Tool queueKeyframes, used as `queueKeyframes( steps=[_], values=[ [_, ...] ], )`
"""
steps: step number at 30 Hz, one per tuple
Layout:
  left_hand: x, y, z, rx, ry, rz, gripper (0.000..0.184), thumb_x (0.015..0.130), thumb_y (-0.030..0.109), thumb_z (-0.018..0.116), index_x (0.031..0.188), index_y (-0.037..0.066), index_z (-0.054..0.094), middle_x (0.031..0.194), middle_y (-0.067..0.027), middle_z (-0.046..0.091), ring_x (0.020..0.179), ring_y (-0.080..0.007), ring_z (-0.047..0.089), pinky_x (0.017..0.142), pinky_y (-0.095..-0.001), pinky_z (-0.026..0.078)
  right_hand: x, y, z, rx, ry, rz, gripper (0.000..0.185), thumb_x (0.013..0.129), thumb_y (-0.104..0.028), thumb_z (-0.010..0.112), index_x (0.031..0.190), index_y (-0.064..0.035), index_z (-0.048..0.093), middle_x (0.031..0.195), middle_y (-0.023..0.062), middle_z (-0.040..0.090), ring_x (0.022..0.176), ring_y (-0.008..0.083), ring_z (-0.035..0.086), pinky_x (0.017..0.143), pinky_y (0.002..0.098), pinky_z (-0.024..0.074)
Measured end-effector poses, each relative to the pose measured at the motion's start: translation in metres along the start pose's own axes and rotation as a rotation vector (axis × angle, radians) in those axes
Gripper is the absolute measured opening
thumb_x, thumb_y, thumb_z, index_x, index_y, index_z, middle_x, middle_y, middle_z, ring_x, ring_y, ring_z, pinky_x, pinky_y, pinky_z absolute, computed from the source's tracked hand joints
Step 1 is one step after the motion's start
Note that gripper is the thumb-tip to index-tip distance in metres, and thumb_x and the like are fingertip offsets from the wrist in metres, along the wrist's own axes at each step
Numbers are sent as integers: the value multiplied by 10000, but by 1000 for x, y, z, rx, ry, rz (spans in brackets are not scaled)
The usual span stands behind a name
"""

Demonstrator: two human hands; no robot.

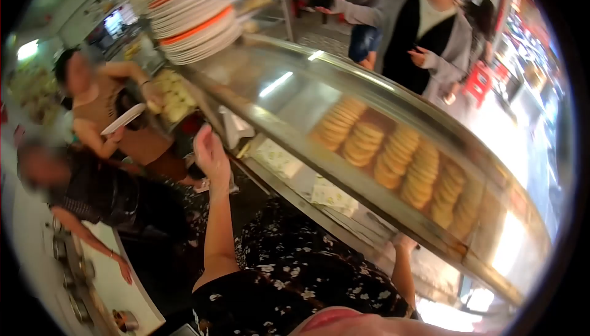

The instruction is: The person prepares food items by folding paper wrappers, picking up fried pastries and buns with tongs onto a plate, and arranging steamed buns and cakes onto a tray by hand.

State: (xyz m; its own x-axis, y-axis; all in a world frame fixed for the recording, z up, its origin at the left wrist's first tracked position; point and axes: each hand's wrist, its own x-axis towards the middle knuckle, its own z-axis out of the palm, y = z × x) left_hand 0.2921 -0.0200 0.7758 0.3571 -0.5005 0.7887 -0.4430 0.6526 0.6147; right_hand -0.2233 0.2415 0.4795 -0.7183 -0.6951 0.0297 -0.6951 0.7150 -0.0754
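Our left hand (210, 152) and right hand (402, 243) are near the glass case (286, 112); we cannot tell how their fingers sit.

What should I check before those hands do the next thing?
1. Left hand free: ok, nothing seen in it.
2. Right hand free: cannot tell, its fingers are hidden near the case.
3. Pastries in rows: ok, stacked side by side behind the glass.
4. Plates stacked: ok, in one tall pile.
5. Left side free of people: not ok, a person in brown and one in dark clothes are there.
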Motion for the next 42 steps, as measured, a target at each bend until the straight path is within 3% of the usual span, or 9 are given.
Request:
queueKeyframes(
  steps=[3,6,10,13,21,27,35,38,42],
  values=[
    [69,51,6,119,80,136,332,920,98,576,1228,-2,505,1186,-123,514,984,-196,550,836,-311,455,-4,-5,-22,1,-105,65,515,856,-235,576,1334,-69,480,1362,199,483,1237,340,477,1056,423,327],
    [162,88,21,245,142,401,403,919,208,589,1253,4,492,1229,-142,508,1082,-262,531,871,-361,458,1,-17,-58,-8,-379,172,525,851,-200,552,1354,-75,465,1380,192,472,1257,339,467,1046,423,343],
    [301,130,33,512,246,377,527,863,312,614,1252,-26,499,1263,-179,534,1150,-286,521,974,-409,414,-4,-17,-62,31,-274,174,520,849,-180,545,1352,-74,468,1361,191,494,1256,339,467,1042,431,345],
    [384,114,50,596,97,-73,536,853,296,616,1253,-43,502,1195,-192,577,1090,-282,551,958,-403,426,-4,10,-32,-45,3,-89,455,889,-224,542,1307,-57,478,1151,203,609,1041,326,604,880,430,474],
    [317,-64,57,745,-332,-23,517,849,251,614,1255,-49,497,1193,-188,574,1083,-281,555,944,-399,438,-59,36,-58,324,-123,244,435,902,-262,540,1277,-50,481,1063,193,614,940,316,618,797,424,493],
    [237,-95,7,658,-252,-120,505,846,217,612,1256,-53,492,1191,-185,572,1078,-280,558,933,-396,447,-98,61,-68,646,-236,550,425,912,-291,539,1254,-45,484,997,186,617,865,309,628,735,419,507],
    [138,-110,-73,418,-89,-302,490,843,171,610,1258,-58,486,1189,-181,570,1070,-279,562,919,-392,459,-66,41,-89,1021,-328,653,419,924,-329,537,1224,-39,487,909,177,622,764,298,641,653,413,525],
    [106,-109,-102,317,-13,-384,486,841,154,610,1258,-61,484,1188,-179,569,1068,-278,563,913,-391,463,-37,55,-92,1073,-239,669,420,929,-343,536,1212,-37,489,876,173,624,726,295,646,622,411,532],
    [51,-103,-124,129,58,-522,480,839,131,609,1259,-63,481,1187,-177,567,1064,-278,565,906,-389,469,37,110,-94,1118,117,571,473,950,-473,452,959,-8,536,672,135,574,541,261,605,485,396,492]
  ],
)
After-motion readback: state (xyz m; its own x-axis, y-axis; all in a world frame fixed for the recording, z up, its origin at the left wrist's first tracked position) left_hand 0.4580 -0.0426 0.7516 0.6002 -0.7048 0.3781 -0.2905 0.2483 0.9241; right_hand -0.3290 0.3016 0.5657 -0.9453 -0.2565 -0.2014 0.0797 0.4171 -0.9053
